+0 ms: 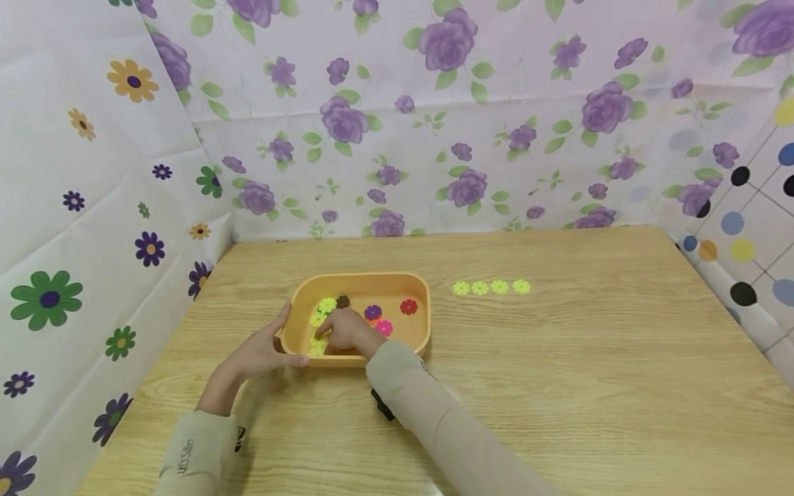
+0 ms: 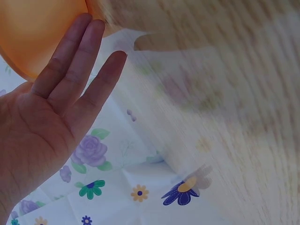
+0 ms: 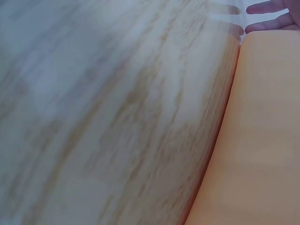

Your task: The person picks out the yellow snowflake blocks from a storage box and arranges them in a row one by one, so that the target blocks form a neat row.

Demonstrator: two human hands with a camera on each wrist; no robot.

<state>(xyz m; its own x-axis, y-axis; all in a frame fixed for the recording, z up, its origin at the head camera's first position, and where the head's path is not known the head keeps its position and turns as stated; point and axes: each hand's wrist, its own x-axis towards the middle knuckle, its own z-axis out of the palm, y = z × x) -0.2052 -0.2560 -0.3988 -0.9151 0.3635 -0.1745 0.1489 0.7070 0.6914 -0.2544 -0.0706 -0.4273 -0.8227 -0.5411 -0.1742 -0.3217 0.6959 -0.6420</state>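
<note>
An orange basket (image 1: 366, 361) (image 2: 35, 35) (image 3: 262, 122) stands on the table. My left hand (image 1: 256, 353) (image 2: 54, 96) rests against its left end, fingers nearly straight, thumb along the near rim. Its fingertips also show at the top corner of the right wrist view. My right hand (image 1: 349, 331) reaches inside, fingers bent down among yellow flower pieces (image 1: 318, 319) at the left; whether they pinch one is hidden. Also inside lie a brown piece (image 1: 343, 302), a purple one (image 1: 373, 312), a pink one (image 1: 384, 327), an orange one partly covered, and a red one (image 1: 409, 306).
Several yellow flower pieces (image 1: 499, 286) lie in a row on the wooden table (image 1: 558, 386), right of the basket. Flower-patterned sheets (image 1: 428, 151) stand behind the table and at its left. A dotted sheet (image 1: 757, 227) borders the right side.
</note>
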